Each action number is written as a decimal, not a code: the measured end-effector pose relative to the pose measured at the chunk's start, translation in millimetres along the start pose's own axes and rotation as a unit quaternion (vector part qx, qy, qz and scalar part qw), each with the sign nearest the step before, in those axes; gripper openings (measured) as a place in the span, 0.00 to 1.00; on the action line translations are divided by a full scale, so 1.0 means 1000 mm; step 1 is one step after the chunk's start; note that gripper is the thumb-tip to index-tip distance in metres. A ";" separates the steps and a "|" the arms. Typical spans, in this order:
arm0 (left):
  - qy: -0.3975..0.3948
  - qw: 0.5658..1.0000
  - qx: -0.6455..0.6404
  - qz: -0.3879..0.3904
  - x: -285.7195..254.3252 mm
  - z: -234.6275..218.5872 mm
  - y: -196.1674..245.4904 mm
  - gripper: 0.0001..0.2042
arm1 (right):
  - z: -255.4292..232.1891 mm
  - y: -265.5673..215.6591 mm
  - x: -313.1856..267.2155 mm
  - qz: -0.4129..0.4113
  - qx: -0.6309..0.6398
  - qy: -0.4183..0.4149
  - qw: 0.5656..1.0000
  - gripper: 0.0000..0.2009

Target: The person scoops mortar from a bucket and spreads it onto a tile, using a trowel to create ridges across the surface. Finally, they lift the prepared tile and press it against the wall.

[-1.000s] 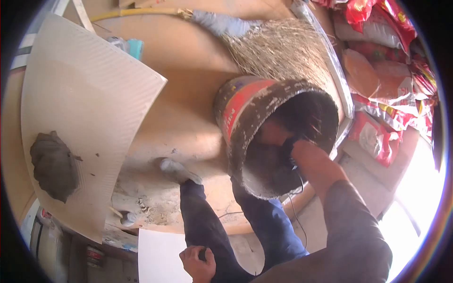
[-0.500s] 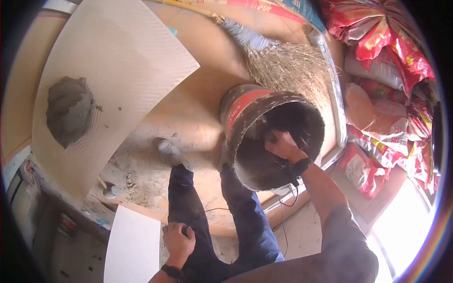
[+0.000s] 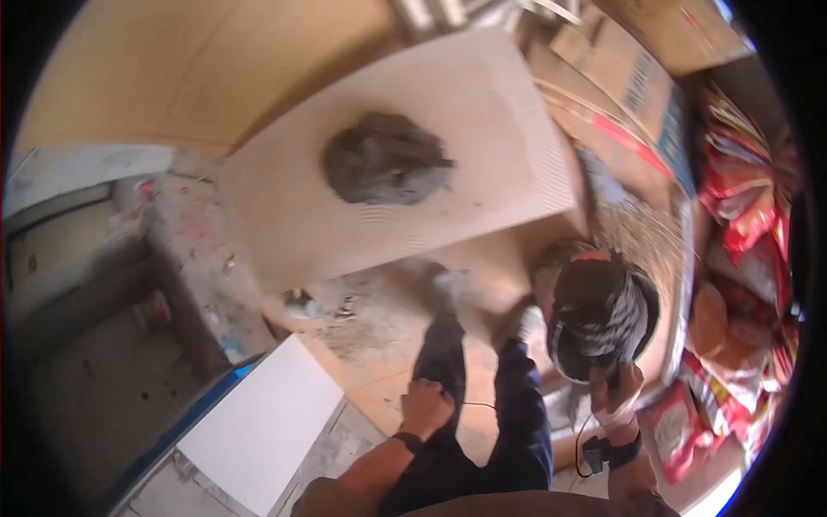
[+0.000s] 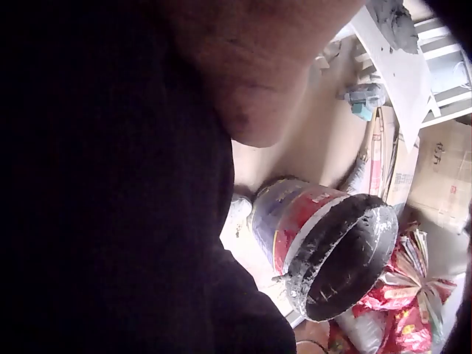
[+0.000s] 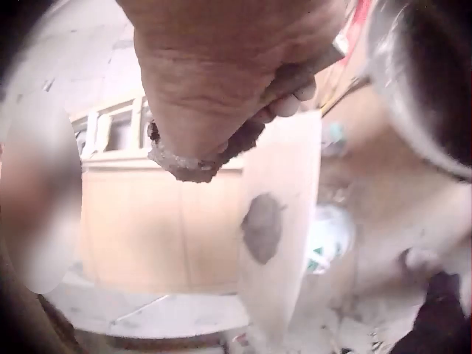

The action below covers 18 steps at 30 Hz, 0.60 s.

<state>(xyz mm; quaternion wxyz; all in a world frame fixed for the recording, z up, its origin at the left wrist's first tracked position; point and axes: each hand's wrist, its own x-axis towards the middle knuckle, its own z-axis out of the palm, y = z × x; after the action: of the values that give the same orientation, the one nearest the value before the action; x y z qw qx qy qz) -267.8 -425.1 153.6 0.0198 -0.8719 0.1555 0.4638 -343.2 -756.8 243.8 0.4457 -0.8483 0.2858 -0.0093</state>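
My right hand [image 3: 616, 392] grips the short handle of a trowel [image 5: 313, 70], its blade hidden by a dark grey lump of mortar [image 3: 599, 314]. In the head view this blurred load overlaps the mouth of a tilted bucket [image 4: 295, 221], whose rim is caked with dried mortar. My left hand [image 3: 428, 407] rests on my left thigh with loosely curled fingers and nothing visible in it. Ahead lies a large pale board [image 3: 508, 95] with a ridged surface, bearing a mound of grey mortar [image 3: 388, 159] near its middle.
A straw broom [image 3: 642, 228] lies behind the bucket. Red and white bags [image 3: 749, 198] are piled along the right, with cardboard boxes [image 3: 633, 77] at the back. A white sheet [image 3: 263, 422] lies at front left. A dark cable [image 3: 581, 457] hangs by my right wrist.
My right hand has come up from inside the bucket with the mortar-laden trowel. The head view has swung left, bringing the board to the middle. My left hand stays on the thigh.
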 end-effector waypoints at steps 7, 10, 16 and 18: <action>-0.002 0.999 -0.042 -0.024 -0.002 0.000 -0.018 0.15 | 0.231 -0.081 0.196 -0.029 -0.058 -0.093 0.994 0.17; 0.002 0.999 -0.039 -0.038 -0.002 -0.002 -0.021 0.14 | 0.236 -0.114 0.215 -0.019 -0.125 -0.132 0.983 0.22; -0.004 0.997 -0.071 -0.043 0.004 -0.013 -0.016 0.13 | 0.086 -0.098 0.079 0.002 0.012 -0.085 0.996 0.23; -0.002 0.998 -0.054 -0.024 0.006 -0.022 -0.009 0.12 | 0.028 -0.068 0.024 0.070 -0.018 -0.059 0.996 0.18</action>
<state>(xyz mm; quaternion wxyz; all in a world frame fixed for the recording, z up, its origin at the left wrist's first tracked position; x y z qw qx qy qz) -244.1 -421.9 160.1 -0.0160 -0.8744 0.1095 0.4725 -283.0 -717.9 273.1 0.4462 -0.8330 0.3178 0.0774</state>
